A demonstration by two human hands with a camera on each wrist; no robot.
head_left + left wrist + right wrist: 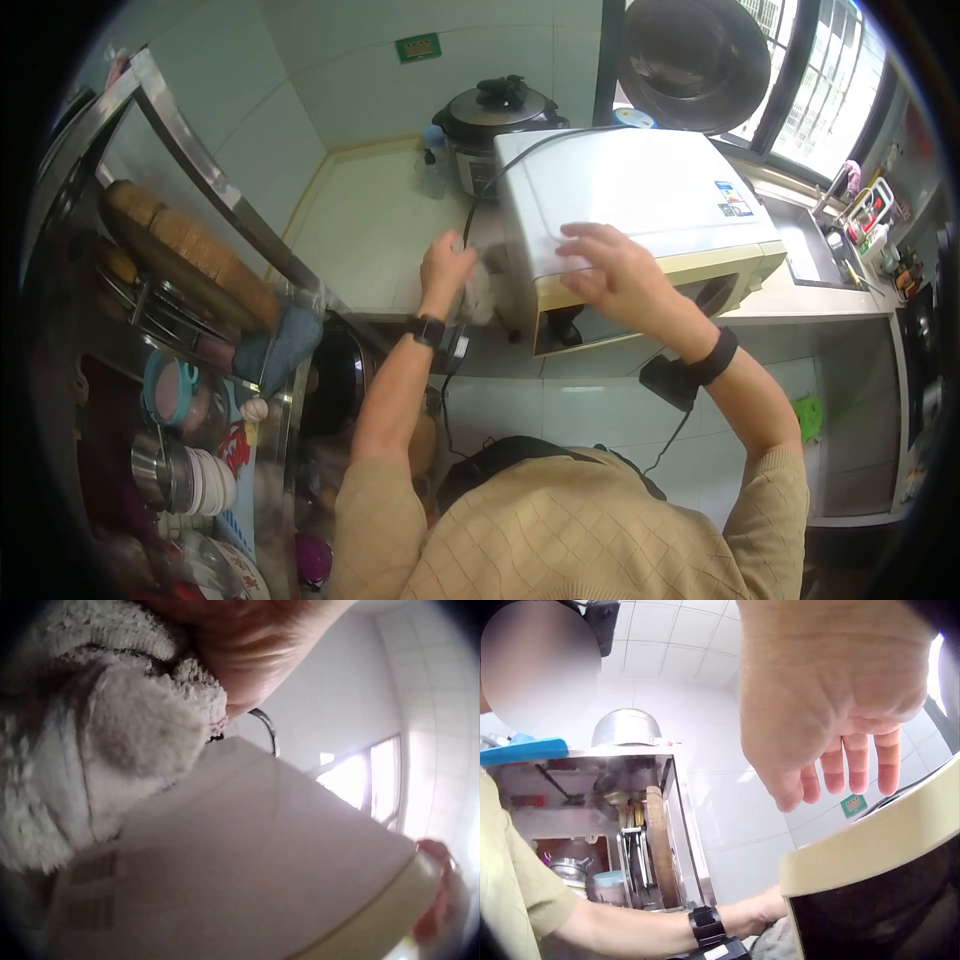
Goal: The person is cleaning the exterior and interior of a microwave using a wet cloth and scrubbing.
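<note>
While the pale, smooth bench (370, 230) carries it near the front edge, the boxy microwave (640, 200) shows a flat white metal top and a cream front frame. Behind it stands a round, dark-lidded pressure cooker (495, 115). My right grip (610, 270) is spread over the microwave's top near its front edge, fingers straight, holding nothing. My left grip (445, 265) is curled round a nubbly off-white terry cloth (112, 750), bunched against the microwave's left side.
</note>
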